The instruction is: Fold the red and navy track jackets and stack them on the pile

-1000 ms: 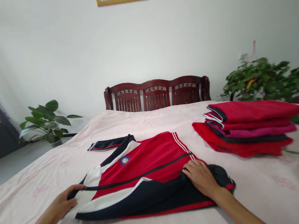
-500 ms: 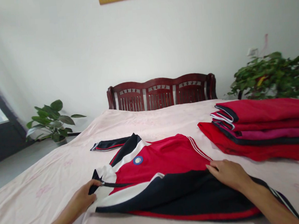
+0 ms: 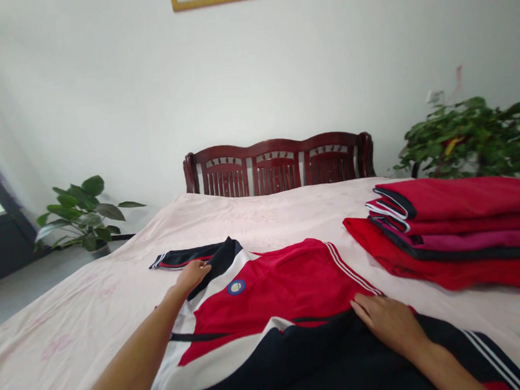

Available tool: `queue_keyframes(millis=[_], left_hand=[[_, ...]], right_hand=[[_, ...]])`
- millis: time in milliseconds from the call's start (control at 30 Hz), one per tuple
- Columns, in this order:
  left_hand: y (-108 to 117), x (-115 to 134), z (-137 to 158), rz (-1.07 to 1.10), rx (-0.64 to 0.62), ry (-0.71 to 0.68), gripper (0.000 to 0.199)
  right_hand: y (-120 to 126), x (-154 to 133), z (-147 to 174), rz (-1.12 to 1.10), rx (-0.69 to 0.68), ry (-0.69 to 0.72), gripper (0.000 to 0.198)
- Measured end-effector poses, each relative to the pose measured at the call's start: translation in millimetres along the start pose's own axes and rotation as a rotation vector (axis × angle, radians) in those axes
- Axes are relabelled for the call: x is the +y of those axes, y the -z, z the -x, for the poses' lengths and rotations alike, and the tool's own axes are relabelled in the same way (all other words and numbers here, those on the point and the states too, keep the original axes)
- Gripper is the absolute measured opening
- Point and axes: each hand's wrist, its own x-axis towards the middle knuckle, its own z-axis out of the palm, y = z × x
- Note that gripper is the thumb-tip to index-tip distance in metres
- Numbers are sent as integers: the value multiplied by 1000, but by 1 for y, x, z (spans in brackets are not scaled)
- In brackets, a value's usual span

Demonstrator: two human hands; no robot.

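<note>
A red, white and navy zip-up jacket [image 3: 267, 279] lies front up on the bed, with a round blue badge on its chest. My left hand [image 3: 194, 276] is at the far navy sleeve near the shoulder, its fingers closed together on the fabric. At the striped hem, my right hand [image 3: 389, 323] has thumb and fingers closed on the jacket's edge. The near navy sleeve stretches along the front, its striped cuff at lower right. My left forearm hides part of the white collar.
A stack of folded red, magenta and navy clothes [image 3: 467, 219] sits on the right of the pink bedsheet [image 3: 85, 331]. Behind the bed stands a dark wooden headboard [image 3: 278, 163]. Potted plants flank it, one at left [image 3: 88, 213] and one at right [image 3: 477, 136].
My left hand has let go of the collar and moved away from me to the far sleeve. My right hand stays at the hem, and the near sleeve now lies closer to me.
</note>
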Motion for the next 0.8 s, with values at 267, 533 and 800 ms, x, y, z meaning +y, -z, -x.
queue_keyframes(millis=[267,533,800], left_hand=[[-28,72,37,46,49,-236,29],[-62,77,157,-244,-243,-899,23],[-70,76,164,-236,-205,-947,43]], right_hand=[[-1,0,2,2,5,-12,35],[56,-72,-46,-147,-62,51,35],[56,-264,-124,-520,-264,275,42]])
